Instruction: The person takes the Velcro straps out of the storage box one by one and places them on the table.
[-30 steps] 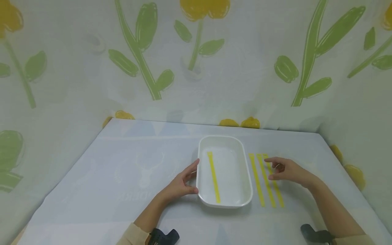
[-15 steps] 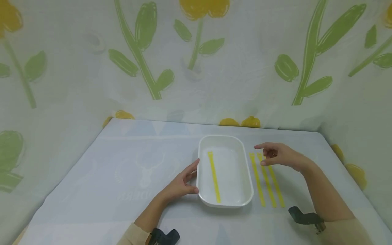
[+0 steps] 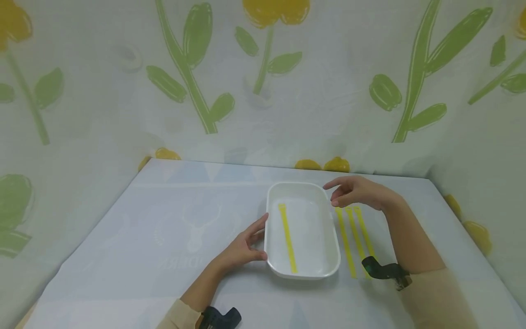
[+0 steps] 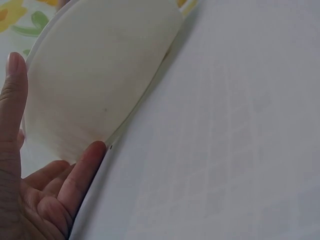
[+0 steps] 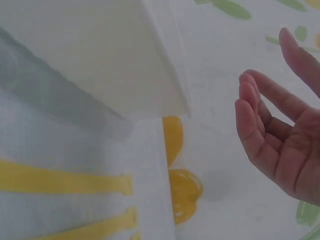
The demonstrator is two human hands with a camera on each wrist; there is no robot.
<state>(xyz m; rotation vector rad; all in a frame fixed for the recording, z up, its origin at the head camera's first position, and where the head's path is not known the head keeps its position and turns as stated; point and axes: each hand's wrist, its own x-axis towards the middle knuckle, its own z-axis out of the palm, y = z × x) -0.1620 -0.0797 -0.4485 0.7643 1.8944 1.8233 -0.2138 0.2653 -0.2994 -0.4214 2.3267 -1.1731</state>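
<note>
A white rectangular tray [image 3: 316, 237] stands on the table, with one thin yellow strip [image 3: 288, 240] lying lengthwise inside on its left. My left hand [image 3: 245, 247] touches the tray's left outer wall with fingertips and thumb. In the left wrist view, a finger meets the lower part of the tray wall [image 4: 95, 75], and the thumb is near the rim. Three more yellow strips [image 3: 346, 242], each with a wider far end, lie side by side right of the tray. Above their far ends is my right hand [image 3: 361, 192], fingers loosely curled, holding nothing, by the tray's far right corner.
The pale printed table [image 3: 123, 256] reaches back to a white cloth wall [image 3: 320, 91] with yellow flowers and green leaves. Black wrist devices [image 3: 219, 318] sit on both forearms; the right one [image 3: 384, 269] is over the near parts of the loose strips.
My right hand has moved away from me and to the left, from over the loose strips to the tray's far right corner. The left hand, tray and strips have stayed put.
</note>
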